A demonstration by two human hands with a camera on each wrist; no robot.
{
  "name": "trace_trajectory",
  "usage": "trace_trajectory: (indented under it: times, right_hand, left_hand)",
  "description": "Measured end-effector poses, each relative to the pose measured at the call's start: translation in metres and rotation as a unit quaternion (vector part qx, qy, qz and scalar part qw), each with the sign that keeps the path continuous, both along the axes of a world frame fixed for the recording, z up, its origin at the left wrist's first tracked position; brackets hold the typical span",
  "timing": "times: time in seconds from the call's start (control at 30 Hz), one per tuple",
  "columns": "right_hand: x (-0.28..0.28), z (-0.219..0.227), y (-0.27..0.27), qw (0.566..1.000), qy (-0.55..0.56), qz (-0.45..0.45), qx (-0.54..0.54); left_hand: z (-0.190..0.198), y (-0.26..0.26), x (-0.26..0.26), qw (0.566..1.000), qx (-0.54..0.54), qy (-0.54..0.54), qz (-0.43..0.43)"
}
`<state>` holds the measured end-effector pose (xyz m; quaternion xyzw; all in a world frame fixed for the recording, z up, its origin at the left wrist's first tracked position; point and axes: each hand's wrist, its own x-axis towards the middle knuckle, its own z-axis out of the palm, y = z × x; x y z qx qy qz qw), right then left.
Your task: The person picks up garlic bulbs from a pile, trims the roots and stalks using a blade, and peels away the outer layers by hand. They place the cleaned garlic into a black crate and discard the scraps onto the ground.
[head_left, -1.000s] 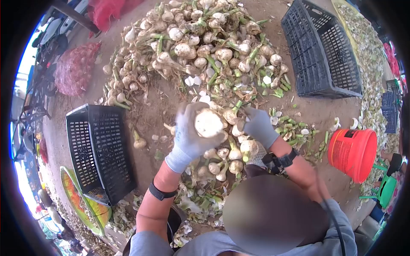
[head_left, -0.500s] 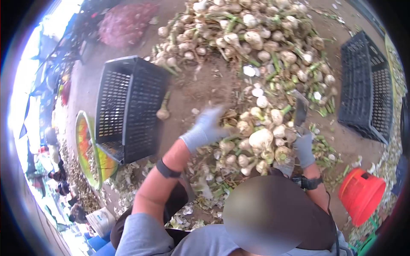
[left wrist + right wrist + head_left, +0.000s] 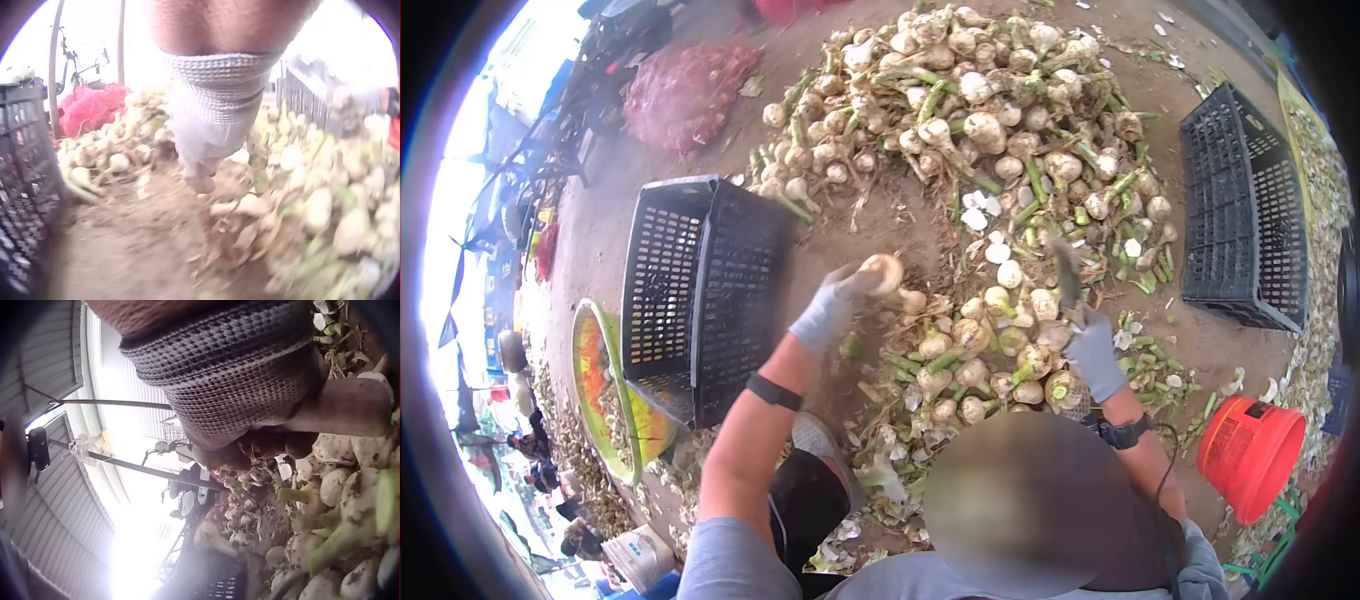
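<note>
In the head view my gloved left hand (image 3: 840,303) has its fingers at a pale garlic bulb (image 3: 883,272) and grips it, left of the near heap. From the left wrist view, the left hand (image 3: 209,137) points down with bunched fingers over soil and dry husks; the bulb is hidden there. My gloved right hand (image 3: 1095,357) holds a knife, its dark blade (image 3: 1068,275) pointing away from me. In the right wrist view its wooden handle (image 3: 347,407) sticks out of the fist. Below and between both hands lie garlic bulbs (image 3: 972,375) with green stalks.
A large heap of soiled garlic (image 3: 960,100) lies ahead. Black plastic crates stand at left (image 3: 745,290) and right (image 3: 1220,220). An orange-red bucket (image 3: 1230,460) is at right, a yellow-green basin (image 3: 590,370) at left. A red mesh sack (image 3: 690,95) sits at far left.
The left hand held a large white bulb, let it go, swept left, and now grips another bulb. The right hand moved right, its knife blade coming into sight. The head view has shifted.
</note>
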<state>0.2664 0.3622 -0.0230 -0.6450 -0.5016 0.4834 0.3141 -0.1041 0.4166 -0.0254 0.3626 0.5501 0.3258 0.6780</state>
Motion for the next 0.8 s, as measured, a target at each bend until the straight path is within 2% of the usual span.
trace_trajectory:
  times: [0.03, 0.07, 0.13, 0.17, 0.23, 0.27, 0.3, 0.33, 0.37, 0.4, 0.43, 0.47, 0.5, 0.57, 0.63, 0.67, 0.7, 0.73, 0.77, 0.8]
  right_hand:
    - [-0.001, 0.005, 0.002, 0.999, -0.033, 0.031, 0.012]
    - [-0.001, 0.000, 0.004, 0.997, -0.039, 0.043, 0.053]
    - [-0.001, -0.002, 0.011, 0.989, -0.055, 0.073, 0.117]
    - [-0.001, 0.007, 0.014, 0.987, -0.089, 0.088, 0.103]
    - [0.000, 0.020, 0.018, 0.976, -0.146, 0.106, 0.120]
    - [0.000, 0.023, 0.020, 0.977, -0.152, 0.100, 0.114]
    - [0.000, 0.026, 0.023, 0.956, -0.195, 0.129, 0.179]
    - [-0.001, 0.029, 0.023, 0.927, -0.236, 0.160, 0.242]
    - [-0.004, 0.035, 0.022, 0.928, -0.238, 0.157, 0.239]
    - [-0.008, 0.043, 0.021, 0.902, -0.274, 0.179, 0.283]
    - [-0.010, 0.047, 0.020, 0.871, -0.309, 0.201, 0.325]
    - [-0.012, 0.047, 0.018, 0.861, -0.331, 0.199, 0.331]
    - [-0.012, 0.046, 0.017, 0.862, -0.331, 0.198, 0.329]
    - [-0.011, 0.041, 0.015, 0.858, -0.320, 0.166, 0.366]
    - [-0.007, 0.036, 0.015, 0.870, -0.300, 0.146, 0.362]
    - [-0.004, 0.031, 0.016, 0.881, -0.280, 0.129, 0.359]
    - [0.007, 0.020, 0.026, 0.881, -0.285, 0.126, 0.357]
    - [0.024, 0.003, 0.038, 0.914, -0.330, 0.106, 0.210]
    - [0.038, -0.010, 0.041, 0.927, -0.363, 0.079, 0.057]
    - [0.052, -0.020, 0.029, 0.929, -0.358, 0.075, 0.051]
  left_hand:
    - [-0.004, 0.006, 0.024, 0.992, -0.004, -0.123, 0.030]
    - [-0.001, 0.008, 0.051, 0.991, -0.006, -0.129, 0.020]
    - [0.014, 0.010, 0.098, 0.924, 0.008, -0.378, 0.056]
    - [0.013, 0.012, 0.109, 0.923, 0.000, -0.383, 0.045]
    - [0.008, 0.014, 0.131, 0.965, 0.068, -0.249, 0.039]
    - [0.006, 0.017, 0.139, 0.979, 0.096, -0.179, 0.004]
    - [0.007, 0.012, 0.151, 0.978, 0.108, -0.178, 0.028]
    - [0.001, 0.012, 0.159, 0.968, 0.250, -0.037, -0.008]
    - [-0.004, 0.012, 0.165, 0.917, 0.383, 0.105, -0.044]
    - [0.017, 0.013, 0.165, 0.857, 0.440, 0.245, -0.106]
    - [0.024, 0.012, 0.169, 0.858, 0.440, 0.244, -0.108]
    - [0.029, 0.011, 0.172, 0.924, 0.334, 0.160, -0.099]
    - [0.031, 0.010, 0.174, 0.969, 0.221, 0.073, -0.087]
    - [0.032, 0.008, 0.175, 0.971, 0.217, 0.053, -0.089]
    - [0.037, 0.003, 0.180, 0.936, 0.319, 0.071, -0.133]
    - [0.019, 0.000, 0.181, 0.912, 0.375, 0.115, -0.119]
    - [0.028, -0.006, 0.185, 0.912, 0.376, 0.110, -0.122]
    - [0.047, -0.017, 0.185, 0.921, 0.357, 0.080, -0.136]
    - [0.068, -0.026, 0.185, 0.927, 0.337, 0.052, -0.153]
    - [0.090, -0.034, 0.186, 0.899, 0.393, 0.055, -0.185]
